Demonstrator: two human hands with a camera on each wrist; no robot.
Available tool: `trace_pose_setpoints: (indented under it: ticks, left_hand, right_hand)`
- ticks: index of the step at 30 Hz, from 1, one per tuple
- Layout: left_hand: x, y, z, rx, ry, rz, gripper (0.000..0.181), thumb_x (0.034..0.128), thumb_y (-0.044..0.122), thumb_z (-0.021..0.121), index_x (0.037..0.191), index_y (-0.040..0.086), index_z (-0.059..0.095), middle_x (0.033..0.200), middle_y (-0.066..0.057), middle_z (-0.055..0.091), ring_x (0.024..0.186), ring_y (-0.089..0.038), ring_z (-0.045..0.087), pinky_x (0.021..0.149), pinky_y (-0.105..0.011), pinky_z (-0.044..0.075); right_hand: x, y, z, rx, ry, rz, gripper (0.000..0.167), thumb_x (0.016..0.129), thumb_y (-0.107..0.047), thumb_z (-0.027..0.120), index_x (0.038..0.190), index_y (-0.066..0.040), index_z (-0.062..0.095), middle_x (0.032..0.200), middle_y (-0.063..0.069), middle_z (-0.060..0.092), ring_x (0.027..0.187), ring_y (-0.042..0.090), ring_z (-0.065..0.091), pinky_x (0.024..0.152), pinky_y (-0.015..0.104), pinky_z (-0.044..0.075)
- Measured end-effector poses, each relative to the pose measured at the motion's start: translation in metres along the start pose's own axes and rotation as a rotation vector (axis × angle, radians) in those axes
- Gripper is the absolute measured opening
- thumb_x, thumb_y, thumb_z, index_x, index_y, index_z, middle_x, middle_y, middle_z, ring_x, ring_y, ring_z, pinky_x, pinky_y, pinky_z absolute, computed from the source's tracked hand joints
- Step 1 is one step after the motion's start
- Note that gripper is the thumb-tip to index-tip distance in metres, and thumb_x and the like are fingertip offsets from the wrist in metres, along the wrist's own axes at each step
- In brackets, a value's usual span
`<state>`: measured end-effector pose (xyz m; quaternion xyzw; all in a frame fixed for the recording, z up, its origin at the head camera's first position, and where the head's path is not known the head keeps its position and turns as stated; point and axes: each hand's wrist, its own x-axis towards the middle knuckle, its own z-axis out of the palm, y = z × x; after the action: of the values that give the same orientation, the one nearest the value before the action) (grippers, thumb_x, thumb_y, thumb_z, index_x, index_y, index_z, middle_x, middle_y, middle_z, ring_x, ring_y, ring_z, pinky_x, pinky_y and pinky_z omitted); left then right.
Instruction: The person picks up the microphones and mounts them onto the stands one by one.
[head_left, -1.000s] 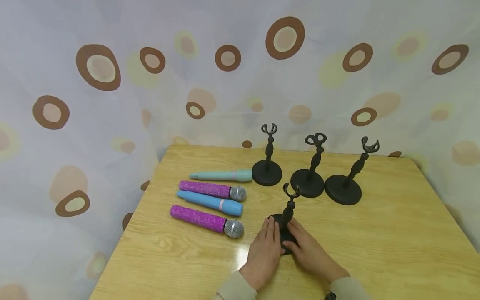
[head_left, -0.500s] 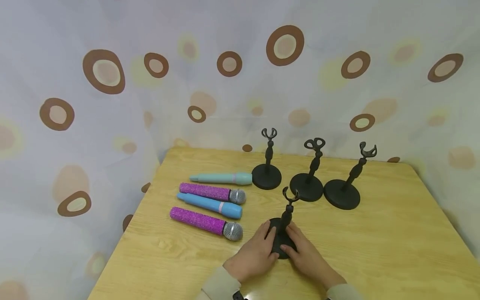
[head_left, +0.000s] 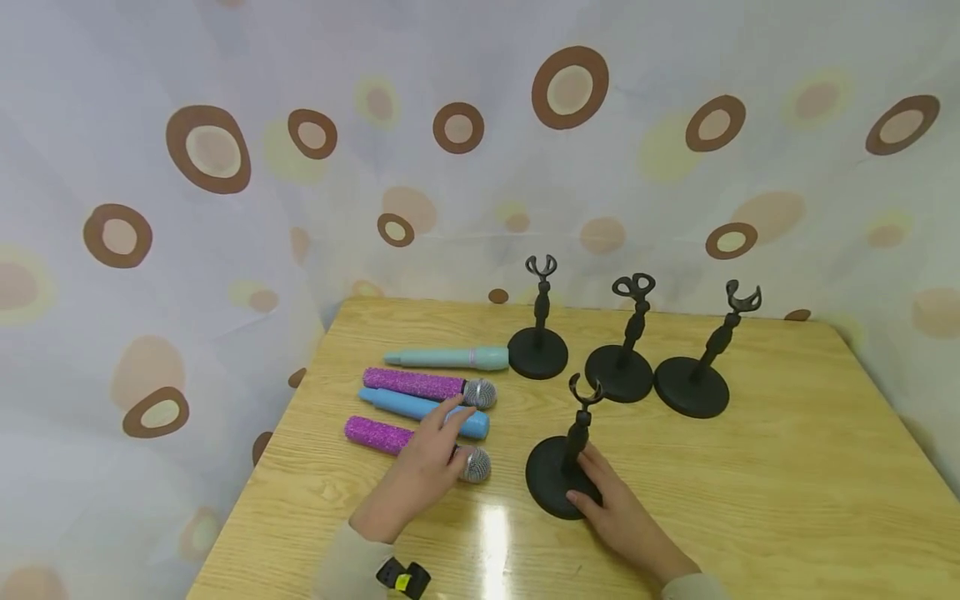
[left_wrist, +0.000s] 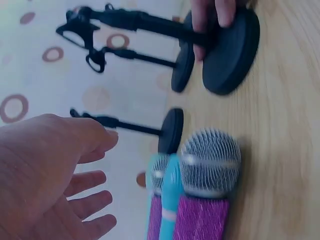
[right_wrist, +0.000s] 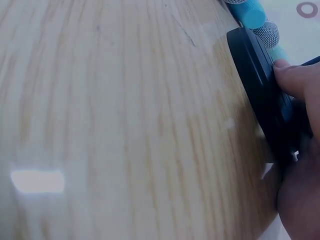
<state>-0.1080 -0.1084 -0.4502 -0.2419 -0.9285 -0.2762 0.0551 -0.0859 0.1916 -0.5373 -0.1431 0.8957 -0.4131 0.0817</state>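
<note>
My left hand (head_left: pixel 423 462) is over the nearest purple glitter microphone (head_left: pixel 375 433), its fingers spread and relaxed. The left wrist view shows this hand (left_wrist: pixel 55 175) apart from the microphones, with nothing in its fingers. A blue microphone (head_left: pixel 405 404) lies just beyond, partly hidden by the fingertips. With the thumb on top of the round base, my right hand (head_left: pixel 622 517) holds the near black microphone stand (head_left: pixel 551 479) at its right side. That stand is upright on the table, its clip holding nothing. In the right wrist view the thumb (right_wrist: pixel 290 75) rests on the base.
Another purple microphone (head_left: pixel 412 383) and a teal microphone (head_left: pixel 442 358) lie farther back. Along the table's rear stand three more black stands, the left one (head_left: pixel 537 354), the middle one (head_left: pixel 618 372) and the right one (head_left: pixel 692 387). A patterned curtain (head_left: pixel 480 183) hangs behind the wooden table (head_left: pixel 787 467).
My left hand has left the near stand's base and moved left, over the nearest purple microphone. My right hand stays on the base. The stands and microphones keep their places.
</note>
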Motion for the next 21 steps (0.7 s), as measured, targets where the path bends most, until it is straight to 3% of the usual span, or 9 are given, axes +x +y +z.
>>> trace_pose_setpoints:
  ticks: [4,8,14,17,21]
  left_hand:
    - [-0.013,-0.019,-0.004,0.06,0.029,-0.023,0.046,0.0906,0.009,0.07,0.133,0.0,0.057,0.145,-0.023,0.048,0.134,-0.04,0.047,0.111,-0.054,0.04]
    - [-0.024,-0.034,-0.002,0.128,0.052,-0.007,0.041,0.0838,0.005,0.076,0.122,0.001,0.064,0.131,-0.023,0.058,0.124,-0.04,0.055,0.108,-0.055,0.043]
    - [-0.033,-0.052,0.004,0.192,0.15,0.089,0.046,0.0692,-0.013,0.074,0.113,0.001,0.067,0.112,-0.018,0.066,0.105,-0.035,0.064,0.096,-0.049,0.052]
    - [-0.032,-0.057,0.008,0.235,0.193,0.11,0.047,0.0693,-0.018,0.068,0.112,0.002,0.067,0.109,-0.015,0.066,0.102,-0.031,0.064,0.093,-0.044,0.054]
    - [-0.03,-0.06,0.014,0.297,0.216,0.072,0.044,0.0719,-0.019,0.065,0.109,0.004,0.068,0.105,-0.012,0.066,0.1,-0.029,0.063,0.09,-0.042,0.054]
  right_hand:
    - [0.001,0.001,0.0,0.009,0.001,-0.002,0.07,0.1,-0.034,0.057,0.153,0.003,0.03,0.164,0.021,0.016,0.15,0.042,0.019,0.116,0.061,0.026]
    - [0.0,0.001,0.0,0.015,0.003,0.001,0.07,0.1,-0.034,0.057,0.152,0.003,0.03,0.164,0.021,0.016,0.15,0.042,0.019,0.116,0.062,0.025]
    - [0.0,0.0,0.0,0.031,-0.003,0.018,0.07,0.1,-0.033,0.057,0.153,0.004,0.029,0.164,0.022,0.015,0.15,0.043,0.017,0.116,0.063,0.024]
    - [0.001,0.0,0.0,0.038,-0.014,0.031,0.07,0.101,-0.034,0.056,0.153,0.004,0.028,0.164,0.022,0.014,0.151,0.042,0.016,0.117,0.063,0.023]
    - [0.002,0.002,0.001,0.04,-0.02,0.035,0.071,0.101,-0.034,0.056,0.153,0.004,0.027,0.165,0.021,0.013,0.151,0.042,0.017,0.117,0.062,0.024]
